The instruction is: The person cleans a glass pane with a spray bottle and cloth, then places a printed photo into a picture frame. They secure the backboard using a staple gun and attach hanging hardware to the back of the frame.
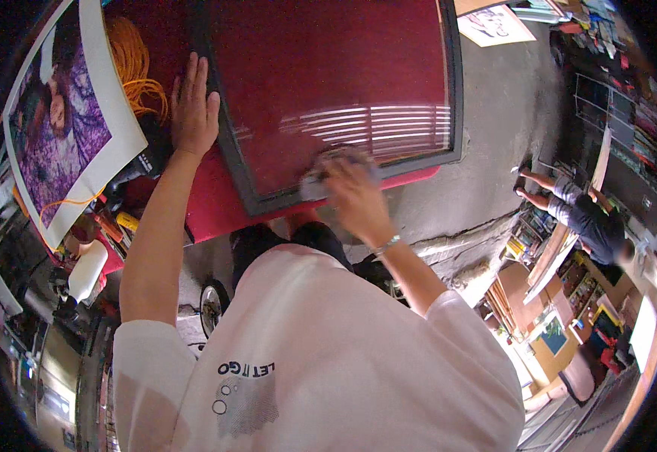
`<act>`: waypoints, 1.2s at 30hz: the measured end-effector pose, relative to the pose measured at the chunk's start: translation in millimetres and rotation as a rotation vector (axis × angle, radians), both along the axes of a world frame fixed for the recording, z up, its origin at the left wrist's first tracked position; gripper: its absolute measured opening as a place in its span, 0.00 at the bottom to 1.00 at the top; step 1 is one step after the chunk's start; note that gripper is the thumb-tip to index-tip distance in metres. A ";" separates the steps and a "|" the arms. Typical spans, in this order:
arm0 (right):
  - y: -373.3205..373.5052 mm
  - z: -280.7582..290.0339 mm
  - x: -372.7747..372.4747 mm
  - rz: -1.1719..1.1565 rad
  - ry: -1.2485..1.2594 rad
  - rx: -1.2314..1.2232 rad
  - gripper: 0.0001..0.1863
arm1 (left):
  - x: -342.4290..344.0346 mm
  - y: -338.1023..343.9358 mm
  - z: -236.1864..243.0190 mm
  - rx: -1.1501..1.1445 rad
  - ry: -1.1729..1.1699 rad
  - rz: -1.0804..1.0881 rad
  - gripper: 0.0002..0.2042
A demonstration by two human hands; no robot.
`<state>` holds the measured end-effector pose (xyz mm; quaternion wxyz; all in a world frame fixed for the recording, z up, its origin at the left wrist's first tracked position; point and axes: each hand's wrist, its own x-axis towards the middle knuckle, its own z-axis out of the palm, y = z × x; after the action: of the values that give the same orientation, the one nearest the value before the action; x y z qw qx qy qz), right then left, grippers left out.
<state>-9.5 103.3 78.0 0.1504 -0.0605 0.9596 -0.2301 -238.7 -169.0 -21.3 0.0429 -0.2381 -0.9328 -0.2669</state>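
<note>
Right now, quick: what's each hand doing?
Left hand: open, fingers extended, at the dark frame's edge.
Right hand: holding a grey cloth on the glass.

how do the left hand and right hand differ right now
The left hand lies, fingers extended, at the left side of the dark frame; the right hand is on a gray cloth near its lower edge. The right hand wears a wrist bracelet; the left hand, none. Both are ungloved.
</note>
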 end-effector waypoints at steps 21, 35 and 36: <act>207.6 -84.3 -168.7 -0.676 0.346 0.372 0.30 | -3.2 3.2 16.1 -0.089 -0.100 -0.005 0.30; 158.6 -110.9 -382.1 -0.522 0.608 0.246 0.26 | -3.4 0.7 22.4 -0.154 -0.229 -0.007 0.34; 130.0 -111.3 -374.8 -0.417 0.616 0.207 0.26 | -2.9 -0.4 24.7 -0.145 -0.231 -0.006 0.34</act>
<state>-384.3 233.3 -33.2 -0.1895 0.0853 0.9697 -0.1288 -241.6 -169.4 3.4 -0.0827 -0.2109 -0.9478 -0.2244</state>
